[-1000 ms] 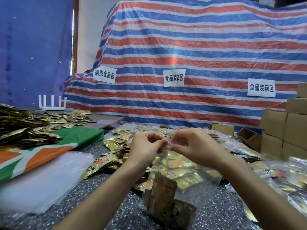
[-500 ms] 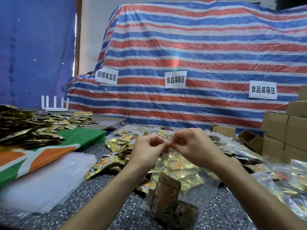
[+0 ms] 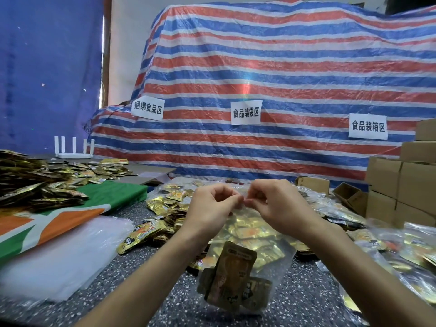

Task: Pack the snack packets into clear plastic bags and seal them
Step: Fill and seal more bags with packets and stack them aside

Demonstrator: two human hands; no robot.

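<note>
A clear plastic bag (image 3: 278, 263) hangs in front of me above the table, with gold snack packets (image 3: 232, 277) bunched at its bottom. My left hand (image 3: 210, 208) and my right hand (image 3: 273, 204) pinch the bag's top edge side by side, fingertips almost touching at the middle. Behind the bag lies a heap of loose gold packets (image 3: 162, 218) on the speckled tabletop (image 3: 146, 291).
A stack of empty clear bags (image 3: 59, 260) lies at the left front. More gold packets (image 3: 35, 185) are piled on a green and orange cloth (image 3: 113, 194). Filled bags (image 3: 405, 246) lie at the right, with cardboard boxes (image 3: 405, 185) behind them. A striped tarp (image 3: 259, 90) rises at the back.
Both hands stay pinched on the bag's top edge and have drawn a little closer together. The bag hangs much as before.
</note>
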